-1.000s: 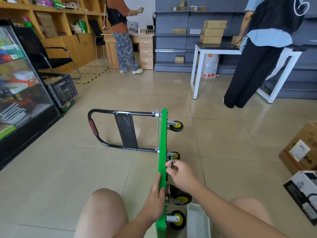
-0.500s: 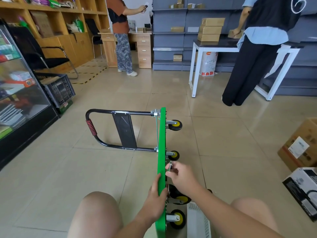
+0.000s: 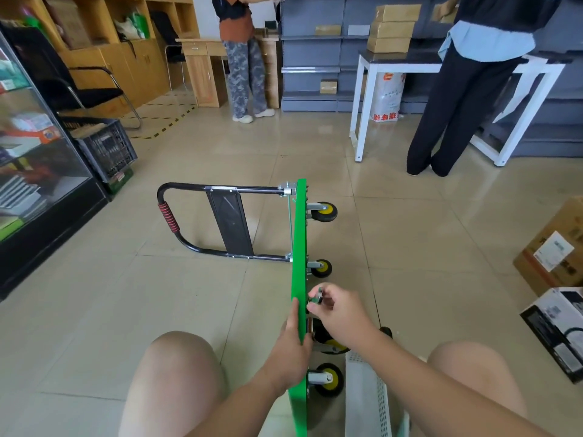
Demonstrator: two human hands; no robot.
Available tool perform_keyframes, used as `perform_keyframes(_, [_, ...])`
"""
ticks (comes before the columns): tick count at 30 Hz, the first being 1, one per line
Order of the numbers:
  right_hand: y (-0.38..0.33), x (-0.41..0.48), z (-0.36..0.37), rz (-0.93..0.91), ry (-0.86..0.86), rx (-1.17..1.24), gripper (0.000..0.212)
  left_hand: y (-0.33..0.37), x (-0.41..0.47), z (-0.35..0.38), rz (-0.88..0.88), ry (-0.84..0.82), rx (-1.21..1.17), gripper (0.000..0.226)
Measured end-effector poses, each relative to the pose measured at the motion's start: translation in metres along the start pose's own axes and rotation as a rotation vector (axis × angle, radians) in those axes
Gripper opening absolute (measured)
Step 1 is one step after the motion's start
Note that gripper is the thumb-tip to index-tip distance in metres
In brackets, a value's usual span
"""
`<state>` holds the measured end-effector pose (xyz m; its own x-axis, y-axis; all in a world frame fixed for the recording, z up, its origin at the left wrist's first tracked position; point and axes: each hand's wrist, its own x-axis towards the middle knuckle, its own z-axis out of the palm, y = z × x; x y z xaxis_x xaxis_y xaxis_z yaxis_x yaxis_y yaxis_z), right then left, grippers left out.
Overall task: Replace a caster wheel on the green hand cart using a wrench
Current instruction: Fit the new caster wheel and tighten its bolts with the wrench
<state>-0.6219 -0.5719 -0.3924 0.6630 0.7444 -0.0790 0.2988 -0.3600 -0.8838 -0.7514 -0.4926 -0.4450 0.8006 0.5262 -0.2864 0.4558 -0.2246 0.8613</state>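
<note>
The green flat-decked hand cart (image 3: 299,279) is standing on its edge on the beige tiled floor (image 3: 126,294), running away from the wearer between two bare knees; its black tubular handle (image 3: 202,222) with a red-wound grip is lying out to the left. Four yellow-hubbed black caster wheels are showing on the cart's right face – a far one (image 3: 325,211), a second (image 3: 322,268), a third (image 3: 328,340) partly hidden behind the right wrist, and a nearest one (image 3: 329,379). Two hands are working: the left hand (image 3: 291,348) is wrapping around the green edge, fingers curled over it; the right hand (image 3: 339,313) is pinching a small metal tool or fitting (image 3: 316,298) in its fingertips just beside the cart's underside – whether it is the wrench cannot be told. A white perforated plastic basket (image 3: 367,395) is sitting at the wearer's right, close to the nearest wheel.

Two other people are standing at the back, one by a wooden desk (image 3: 202,74), one by a white-legged desk (image 3: 394,58) carrying three stacked cardboard boxes (image 3: 392,28).

Against the frame half a second before, the right hand's fingers are spreading more loosely around the small piece; the left hand is staying clamped in the same spot; the cart is not shifting.
</note>
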Motion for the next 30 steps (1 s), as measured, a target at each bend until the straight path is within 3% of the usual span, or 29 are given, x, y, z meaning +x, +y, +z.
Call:
perform_keyframes(10, [-0.007,-0.017,-0.005,-0.045,0.088,0.086,0.014,-0.008,-0.009,-0.001,-0.013,-0.012,-0.027,0.077])
perform_keyframes(16, [0.005,-0.054,-0.015,-0.051,0.134,0.167,0.025,-0.021,-0.016,-0.008,-0.074,-0.086,-0.299,0.063])
perform_keyframes(23, [0.034,-0.09,0.003,-0.076,0.123,0.084,0.043,-0.024,-0.016,-0.011,-0.13,-0.069,-0.381,0.061])
perform_keyframes(27, [0.033,-0.089,0.011,-0.181,0.101,0.013,0.057,-0.025,-0.016,-0.012,-0.134,-0.067,-0.359,0.061])
perform_keyframes(30, [0.031,-0.09,0.015,-0.232,0.1,-0.037,0.051,-0.03,-0.015,-0.012,-0.117,-0.076,-0.352,0.062])
